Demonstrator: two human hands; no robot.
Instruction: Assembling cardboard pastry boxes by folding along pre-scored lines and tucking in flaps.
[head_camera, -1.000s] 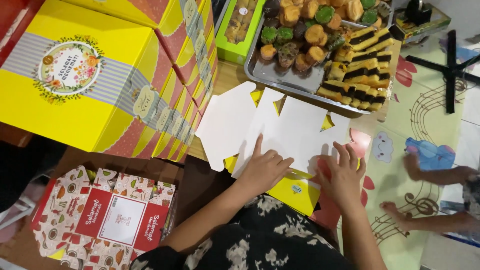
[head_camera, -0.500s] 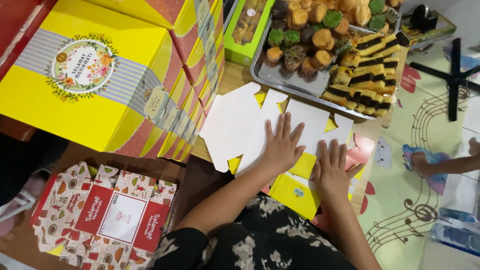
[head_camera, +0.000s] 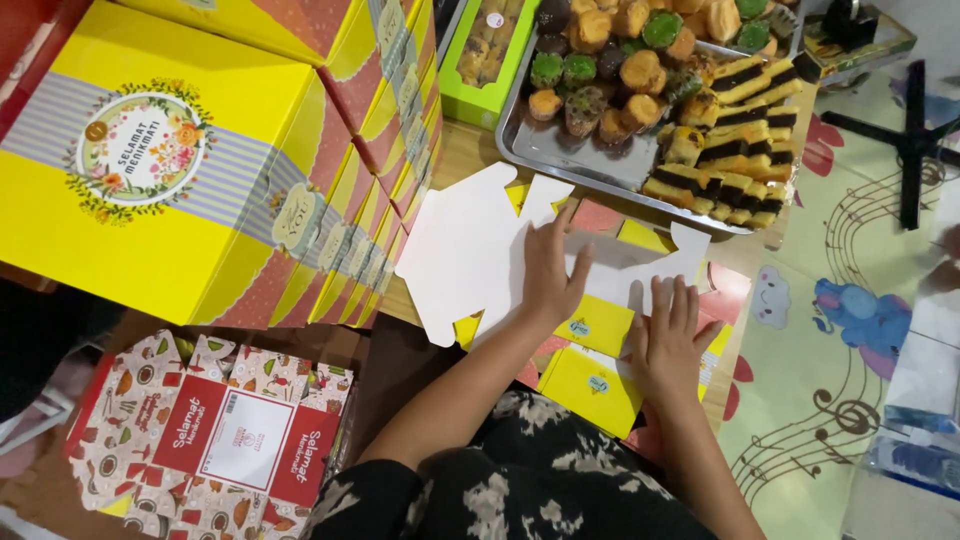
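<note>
A flat, unfolded cardboard box blank (head_camera: 470, 250), white inside with yellow and red outside flaps, lies on the floor in front of me. My left hand (head_camera: 552, 268) presses flat on the middle of the white sheet, fingers spread. My right hand (head_camera: 668, 340) rests palm down on the right part of the sheet, beside a yellow folded panel (head_camera: 592, 325). Neither hand grips anything. Another yellow flap (head_camera: 590, 388) shows below, near my patterned sleeve.
A stack of closed yellow and red boxes (head_camera: 190, 170) stands at the left. A metal tray (head_camera: 560, 155) of small cakes and layered slices lies beyond the sheet. A green box (head_camera: 480, 60) is behind. Red patterned flat boxes (head_camera: 220, 440) lie at lower left. A colourful play mat (head_camera: 840, 330) is at right.
Both hands have slid across the white sheet; the left hand moved up toward the tray and the right hand followed. The view has shifted downward a little.
</note>
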